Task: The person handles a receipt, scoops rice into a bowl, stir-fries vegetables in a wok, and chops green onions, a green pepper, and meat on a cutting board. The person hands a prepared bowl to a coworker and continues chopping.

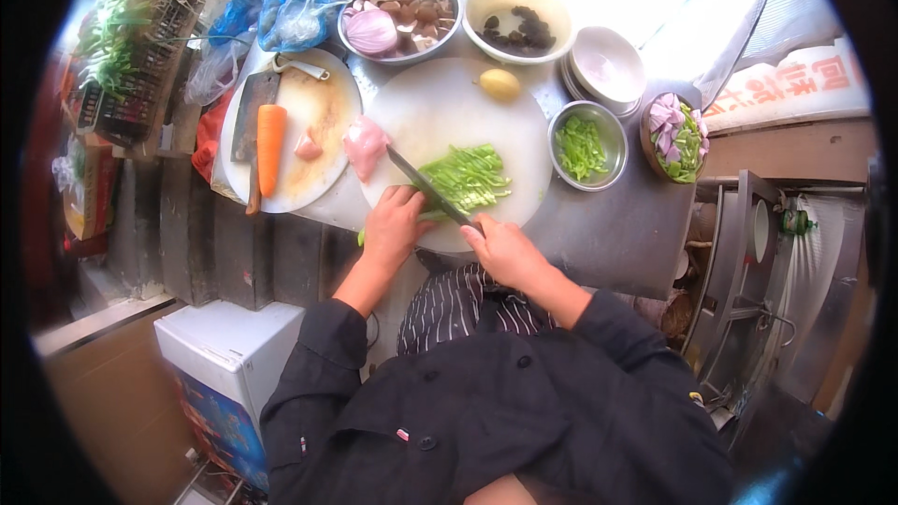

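My right hand [508, 250] is closed round the handle of a kitchen knife [418, 180]. The dark blade slants up and left over a round white cutting board [524, 150]. Cut green pepper strips [472, 176] lie in a pile along the blade's right side. Just left of the blade, my left hand [393, 223] has its fingers curled down on green pepper, most of it hidden beneath them. Close to the blade's tip, a piece of raw pink meat [366, 145] rests at the board's left edge. Farther back on the board sits a yellow potato-like vegetable [499, 85].
A second round board [323, 164] at left carries a cleaver [253, 117], a carrot [270, 150] and a small meat piece [307, 146]. Behind stand a bowl of mushrooms and onion [402, 54] and a cream bowl [550, 2]. At right are a green pepper bowl [587, 146] and stacked bowls [608, 65].
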Motion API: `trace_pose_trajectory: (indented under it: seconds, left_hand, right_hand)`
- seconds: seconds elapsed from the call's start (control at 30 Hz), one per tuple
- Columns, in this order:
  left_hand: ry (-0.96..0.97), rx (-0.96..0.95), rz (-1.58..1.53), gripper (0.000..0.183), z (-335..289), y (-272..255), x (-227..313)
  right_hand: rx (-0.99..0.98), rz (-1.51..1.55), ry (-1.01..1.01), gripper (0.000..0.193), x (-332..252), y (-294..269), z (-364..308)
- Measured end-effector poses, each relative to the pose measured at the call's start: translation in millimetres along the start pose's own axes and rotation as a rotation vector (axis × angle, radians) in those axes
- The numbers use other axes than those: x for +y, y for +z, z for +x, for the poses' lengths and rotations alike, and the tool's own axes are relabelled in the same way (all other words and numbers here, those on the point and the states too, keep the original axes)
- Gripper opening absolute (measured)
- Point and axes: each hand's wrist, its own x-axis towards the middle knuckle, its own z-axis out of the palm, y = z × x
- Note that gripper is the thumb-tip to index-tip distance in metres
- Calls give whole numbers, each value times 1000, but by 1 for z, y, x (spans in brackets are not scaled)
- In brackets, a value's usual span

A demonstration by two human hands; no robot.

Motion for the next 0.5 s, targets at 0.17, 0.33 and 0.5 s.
trace_pose_trajectory:
  seconds: [0.17, 0.33, 0.5]
  left_hand:
    - [-94, -42, -39, 51, -12, -11, -4]
    - [-124, -82, -46, 48, -18, -9, -6]
    - [-94, -132, 44, 45, -13, -6, -1]
  right_hand:
    - [-48, 26, 66, 50, 14, 4, -4]
    - [-53, -35, 92, 52, 15, 5, -1]
    - [-55, -7, 42, 51, -1, 0, -2]
